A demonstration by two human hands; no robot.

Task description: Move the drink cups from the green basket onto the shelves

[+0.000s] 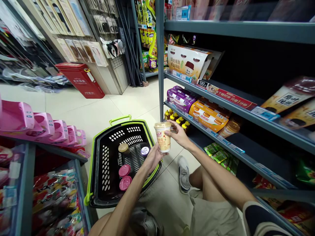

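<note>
Between my hands, over the right rim of the basket, is a cream-coloured milk tea cup (163,139) with a tan lid, held nearly upright. My left hand (153,157) grips it low on the left side. The fingers of my right hand (179,132) close on its upper right side. Below and to the left, the black shopping basket (105,141) with a lime-green rim sits on the floor. Inside are two pink-lidded containers (125,177), a gold-lidded jar (123,148) and a purple-and-white-lidded one (145,151).
A grey shelf unit (161,65) on the right holds purple multipacks (181,98), orange multipacks (208,114) and large milk tea cups (287,95). Left of the basket, pink plastic items (44,126) stand on a low shelf. A red bin (82,80) is farther back on the tiled floor.
</note>
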